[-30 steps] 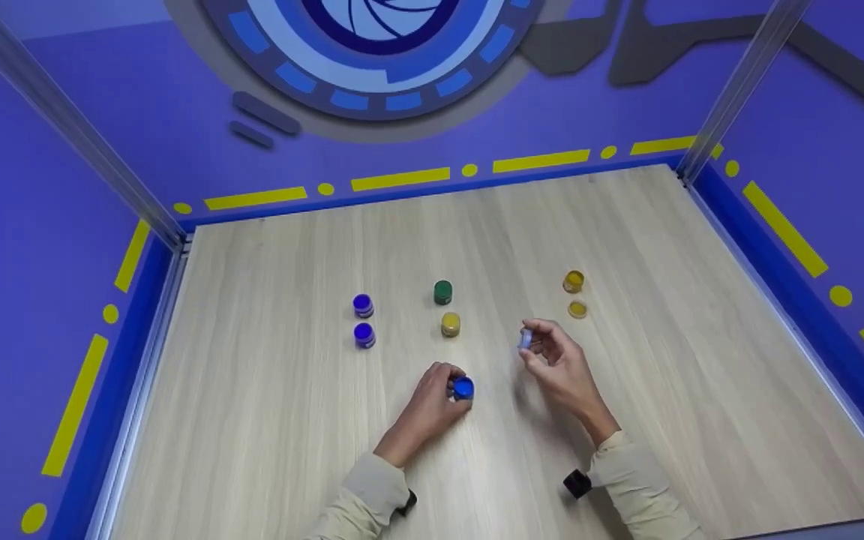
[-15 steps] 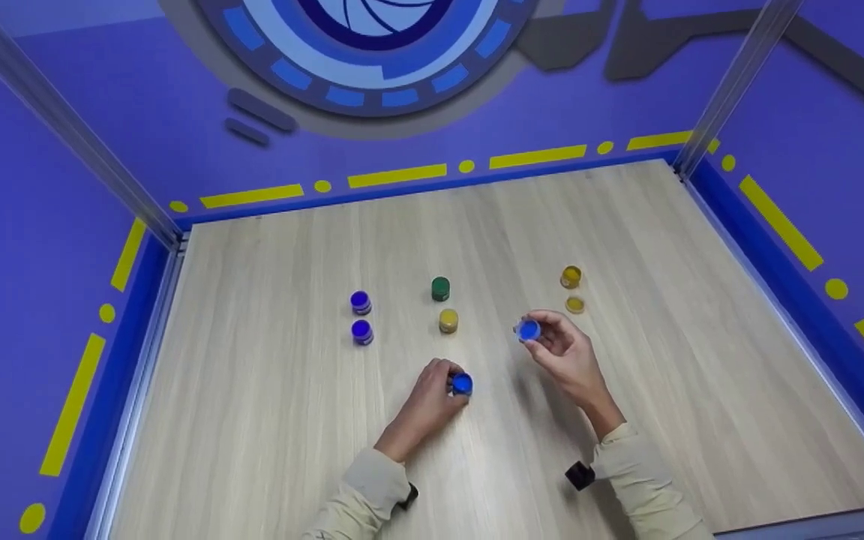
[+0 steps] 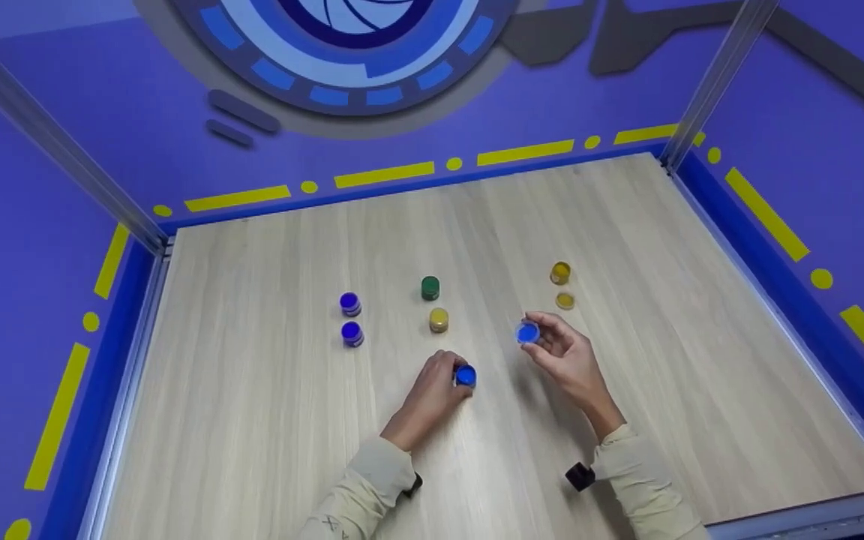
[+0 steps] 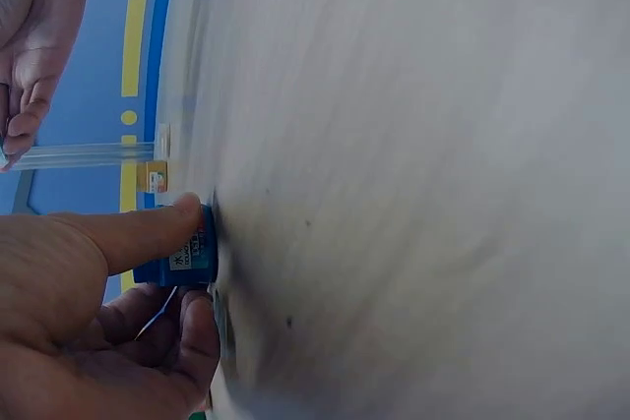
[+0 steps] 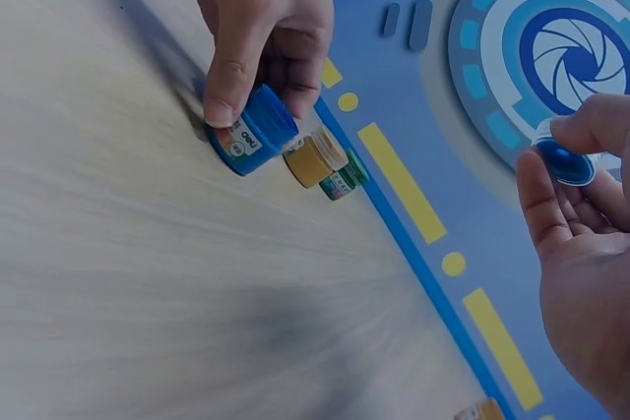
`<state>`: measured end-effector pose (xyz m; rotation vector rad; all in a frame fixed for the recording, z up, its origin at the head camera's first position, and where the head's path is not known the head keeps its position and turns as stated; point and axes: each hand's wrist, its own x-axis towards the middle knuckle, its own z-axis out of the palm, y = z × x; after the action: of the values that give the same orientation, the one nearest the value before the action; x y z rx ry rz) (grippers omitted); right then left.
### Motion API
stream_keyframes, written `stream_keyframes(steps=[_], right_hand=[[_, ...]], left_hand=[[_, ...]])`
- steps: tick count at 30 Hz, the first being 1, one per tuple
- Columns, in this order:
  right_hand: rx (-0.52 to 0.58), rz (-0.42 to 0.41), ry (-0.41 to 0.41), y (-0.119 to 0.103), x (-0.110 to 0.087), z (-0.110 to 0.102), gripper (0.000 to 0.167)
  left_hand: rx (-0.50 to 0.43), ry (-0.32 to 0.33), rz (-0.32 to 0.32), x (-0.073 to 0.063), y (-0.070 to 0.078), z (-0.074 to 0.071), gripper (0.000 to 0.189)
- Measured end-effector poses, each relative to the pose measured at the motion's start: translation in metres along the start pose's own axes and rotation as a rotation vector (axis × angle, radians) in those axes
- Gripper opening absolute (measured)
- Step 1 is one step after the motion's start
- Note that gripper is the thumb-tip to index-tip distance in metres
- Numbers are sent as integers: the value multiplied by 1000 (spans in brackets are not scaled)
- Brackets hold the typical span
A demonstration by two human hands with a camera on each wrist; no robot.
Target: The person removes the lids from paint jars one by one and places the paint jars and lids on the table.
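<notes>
Blue jar [image 3: 466, 376] sits nearer the person than the green jar [image 3: 430, 288] and a little to its right, lidless, upright, and apparently resting on the table [image 3: 252, 420]. The left hand [image 3: 432, 390] grips it, thumb on one side wall and fingers curled round the other. Its lid [image 3: 527, 333] is raised farther right of the green jar, also on the person's side, inner face showing blue; the right hand [image 3: 571, 364] pinches it at the edge between thumb and fingers.

Both parts look like rigid, smooth plastic, probably light and hard to break, so a mild squeeze should do. Low on the wall, across the label [image 5: 239, 142], seems the safest hold, clear of the uncovered mouth; tilting could spill whatever is blue inside if it is runny. The lid is best taken by its rim, since any residue within may smear or turn slippery. Just in front of the green jar, a yellow jar [image 3: 439, 321] stands near the left hand, leaving its knuckles limited room.
</notes>
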<state>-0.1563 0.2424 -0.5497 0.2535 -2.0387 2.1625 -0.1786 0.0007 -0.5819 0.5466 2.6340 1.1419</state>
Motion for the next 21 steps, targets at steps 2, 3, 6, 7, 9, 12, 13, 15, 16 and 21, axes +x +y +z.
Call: stream_keyframes(steps=[2,3,6,7,9,12,13,15,16,21], right_hand=[[-7,5,-6,0,0,-2,48],[-15,9,-8,0,-1,-3,48],[-33,16,-6,1,-1,-6,49],[-37,16,-4,1,-1,-7,49],[-39,16,2,1,-2,-8,48],[-30,18,11,2,-2,-12,46],[-23,21,13,3,-2,-13,46],[-10,28,20,4,-3,-15,44],[-3,31,23,5,-3,-16,44],[15,53,34,8,-5,-20,43]], left_hand=[[1,0,4,5,3,2,30],[1,-1,2,8,4,3,30],[3,-5,-9,17,9,6,29],[6,-9,-19,20,10,7,30],[9,-17,-40,25,13,9,30],[10,-19,-49,31,17,12,31],[8,-18,-49,33,18,13,31],[2,-10,-41,37,20,15,30],[-2,-7,-35,39,21,16,30],[-8,7,-15,50,26,22,29]])
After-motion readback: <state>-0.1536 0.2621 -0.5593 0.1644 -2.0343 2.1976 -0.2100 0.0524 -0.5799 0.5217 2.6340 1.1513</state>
